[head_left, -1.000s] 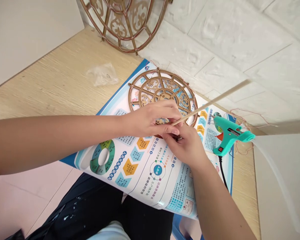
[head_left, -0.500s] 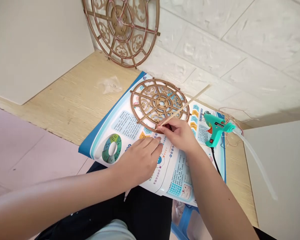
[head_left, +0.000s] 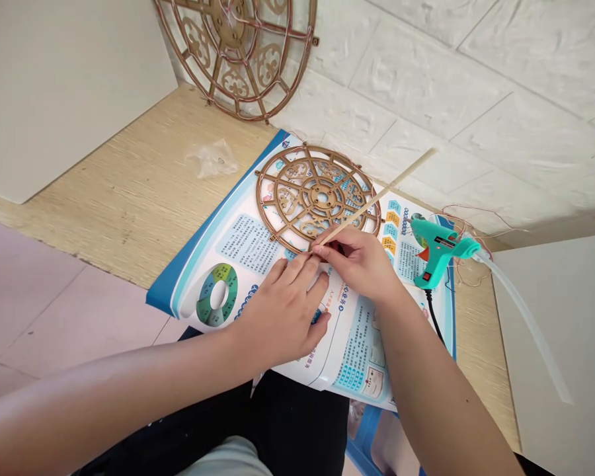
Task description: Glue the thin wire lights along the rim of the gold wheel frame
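Note:
A thin pale wooden stick (head_left: 383, 193) is pinched in my right hand (head_left: 361, 259), its far end slanting up and right over the openwork frame. That round brown frame (head_left: 322, 197), with spokes and scroll cutouts, lies flat on a printed poster (head_left: 242, 231). My left hand (head_left: 288, 311) rests palm down with fingers spread, its fingertips at the frame's near rim beside the right fingertips. Right of the frame stands a teal hot glue gun (head_left: 436, 251) with a long clear glue stick (head_left: 525, 324) out of its back.
A larger round frame (head_left: 235, 59) wound with copper-coloured wire leans against the white brick-patterned wall (head_left: 426, 79). A crumpled clear plastic bag (head_left: 213, 158) lies on the wooden board (head_left: 129, 178). Thin red wires (head_left: 490, 218) tangle behind the glue gun. White panels flank both sides.
My left hand has moved forward to the frame's near rim and its fingers have spread. My right hand keeps the stick in nearly the same place. The view has shifted slightly.

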`<action>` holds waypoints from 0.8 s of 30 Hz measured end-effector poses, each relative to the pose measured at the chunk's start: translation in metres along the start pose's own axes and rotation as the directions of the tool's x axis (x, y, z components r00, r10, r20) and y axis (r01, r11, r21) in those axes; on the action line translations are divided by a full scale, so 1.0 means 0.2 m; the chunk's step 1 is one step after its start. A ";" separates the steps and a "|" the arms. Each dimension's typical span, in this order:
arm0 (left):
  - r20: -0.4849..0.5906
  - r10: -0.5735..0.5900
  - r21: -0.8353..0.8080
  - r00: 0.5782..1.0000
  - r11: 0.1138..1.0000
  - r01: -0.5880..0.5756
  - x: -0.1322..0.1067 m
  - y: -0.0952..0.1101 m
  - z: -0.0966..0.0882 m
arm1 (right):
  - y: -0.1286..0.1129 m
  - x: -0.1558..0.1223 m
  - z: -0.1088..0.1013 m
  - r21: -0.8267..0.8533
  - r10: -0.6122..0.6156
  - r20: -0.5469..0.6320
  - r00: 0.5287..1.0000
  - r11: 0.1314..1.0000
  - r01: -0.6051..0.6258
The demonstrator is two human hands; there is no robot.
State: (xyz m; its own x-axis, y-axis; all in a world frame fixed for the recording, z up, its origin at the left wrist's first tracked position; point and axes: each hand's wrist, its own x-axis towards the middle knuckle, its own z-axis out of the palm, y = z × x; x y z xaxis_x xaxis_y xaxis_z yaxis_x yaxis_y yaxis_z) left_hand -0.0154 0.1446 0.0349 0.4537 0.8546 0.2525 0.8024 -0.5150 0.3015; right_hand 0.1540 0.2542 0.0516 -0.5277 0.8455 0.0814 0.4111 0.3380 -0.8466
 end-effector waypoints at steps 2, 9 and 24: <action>-0.002 -0.011 0.010 1.000 1.000 0.011 0.00 0.00 -0.01 | 0.00 0.00 0.00 0.001 0.000 0.005 1.000 1.000 0.000; 0.002 -0.058 0.053 0.998 0.997 0.058 0.02 0.01 -0.01 | 0.00 0.00 0.01 -0.001 -0.018 -0.014 1.000 1.000 0.018; 0.013 -0.080 0.015 0.997 0.997 0.080 0.03 0.00 0.01 | 0.02 0.01 0.01 0.074 0.046 -0.042 0.998 0.996 -0.043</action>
State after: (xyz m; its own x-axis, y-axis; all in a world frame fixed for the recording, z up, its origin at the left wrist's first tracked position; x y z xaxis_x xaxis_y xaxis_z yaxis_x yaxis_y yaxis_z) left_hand -0.0122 0.1510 0.0342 0.3934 0.8938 0.2153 0.8416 -0.4444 0.3070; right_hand 0.1535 0.2571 0.0472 -0.4766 0.8768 0.0644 0.3774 0.2702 -0.8857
